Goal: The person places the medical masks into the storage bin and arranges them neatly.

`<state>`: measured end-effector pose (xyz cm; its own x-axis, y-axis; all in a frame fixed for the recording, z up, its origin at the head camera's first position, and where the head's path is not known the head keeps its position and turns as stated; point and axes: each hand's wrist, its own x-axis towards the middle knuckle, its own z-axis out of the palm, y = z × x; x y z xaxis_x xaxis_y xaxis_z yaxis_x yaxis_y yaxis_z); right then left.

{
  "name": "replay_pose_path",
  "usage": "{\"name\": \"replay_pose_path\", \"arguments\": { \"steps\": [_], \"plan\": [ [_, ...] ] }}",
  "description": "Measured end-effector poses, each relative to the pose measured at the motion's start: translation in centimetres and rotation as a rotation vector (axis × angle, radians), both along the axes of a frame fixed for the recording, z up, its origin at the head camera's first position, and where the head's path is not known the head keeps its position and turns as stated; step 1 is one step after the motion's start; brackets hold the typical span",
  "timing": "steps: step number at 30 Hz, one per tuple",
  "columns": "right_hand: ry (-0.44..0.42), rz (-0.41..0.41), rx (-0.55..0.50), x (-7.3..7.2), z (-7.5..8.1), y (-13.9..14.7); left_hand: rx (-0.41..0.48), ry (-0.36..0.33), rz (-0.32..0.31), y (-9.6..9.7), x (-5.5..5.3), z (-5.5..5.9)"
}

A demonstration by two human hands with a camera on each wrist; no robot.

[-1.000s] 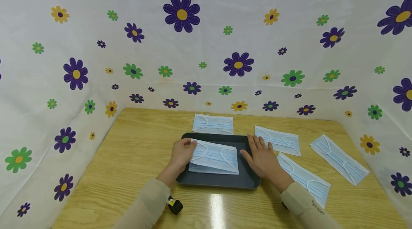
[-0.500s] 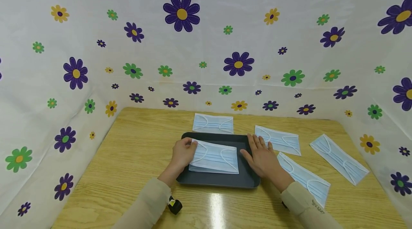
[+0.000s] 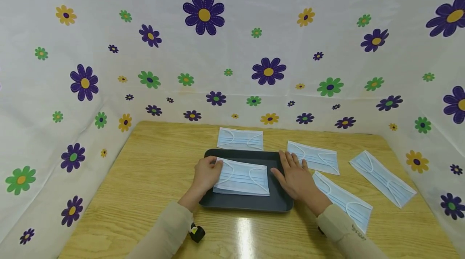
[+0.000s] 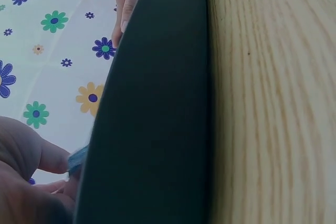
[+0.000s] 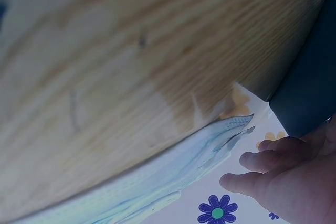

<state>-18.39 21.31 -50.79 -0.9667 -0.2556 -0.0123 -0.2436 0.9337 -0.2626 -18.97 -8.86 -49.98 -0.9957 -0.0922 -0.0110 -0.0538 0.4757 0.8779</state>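
A dark grey tray [image 3: 247,204] sits on the wooden table, with pleated blue face masks stacked inside. My left hand [image 3: 206,175] reaches over the tray's left rim and pinches the upper-left corner of the top face mask [image 3: 242,176]. An edge of another mask shows beneath it. On the tray's right rim rests my right hand [image 3: 297,179], its fingers straight. In the left wrist view, the tray's side wall [image 4: 152,103] hides most of the pinched mask. The right wrist view shows the right hand's fingers [image 5: 247,182] extended beside the tray [image 5: 310,85].
Several loose masks lie about the tray: one mask [image 3: 240,139] behind it, another mask [image 3: 314,158] behind the right hand, one mask [image 3: 345,202] by the right forearm, and one mask [image 3: 383,180] at far right. A flowered cloth [image 3: 163,65] stands around the table's back and sides.
The top mask's near edge has sunk toward the mask below, and the gap between them has narrowed. Both hands have stayed nearly in place.
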Motion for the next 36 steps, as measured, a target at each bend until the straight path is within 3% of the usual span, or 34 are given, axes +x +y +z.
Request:
{"name": "replay_pose_path", "arguments": {
  "steps": [6,12,17,25,31,36],
  "plan": [
    [0.000,0.002,0.005,0.0,-0.1,-0.1,-0.103,0.043,0.000,-0.7,0.3,0.6],
    [-0.013,-0.004,0.006,0.0,-0.1,-0.1,-0.168,0.079,-0.044,-1.4,0.3,0.9],
    [-0.014,-0.002,0.000,0.0,0.0,-0.2,-0.133,0.060,-0.041,-1.9,0.2,1.1],
    [0.004,-0.004,0.004,0.0,-0.1,-0.1,-0.093,-0.024,-0.013,-2.5,0.2,2.1],
    [0.009,-0.004,-0.003,0.0,-0.1,0.0,-0.091,-0.090,-0.062,-2.5,0.3,2.3],
    [0.003,0.003,-0.003,0.0,-0.1,0.0,-0.079,-0.046,-0.065,-2.8,-0.1,2.3]
  ]
}}
